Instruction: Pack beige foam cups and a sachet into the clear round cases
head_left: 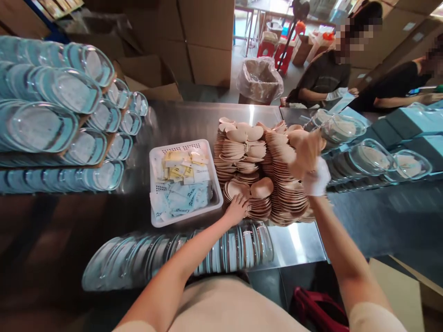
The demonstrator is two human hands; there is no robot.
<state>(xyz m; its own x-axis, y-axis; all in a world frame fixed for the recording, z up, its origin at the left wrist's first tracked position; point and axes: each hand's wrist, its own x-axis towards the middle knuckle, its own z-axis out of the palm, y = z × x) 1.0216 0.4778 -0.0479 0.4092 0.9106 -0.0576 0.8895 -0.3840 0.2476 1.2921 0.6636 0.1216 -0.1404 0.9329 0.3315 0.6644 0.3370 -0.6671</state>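
1. I see a white rectangular plastic basket (214, 177) left of stacked beige rounded pieces (282, 180).
2. Clear oval plastic cases (138, 258) stand before the basket.
3. Behind the table, a brown cardboard box (256, 93).

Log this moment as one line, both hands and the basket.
left hand: touching beige stack; right hand: gloved, blurred, holding beige bundle; white basket: packets inside

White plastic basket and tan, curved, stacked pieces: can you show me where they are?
White plastic basket (215, 175), head view: its right-hand wall.
Tan, curved, stacked pieces (286, 191), head view: fanned edges of one column.
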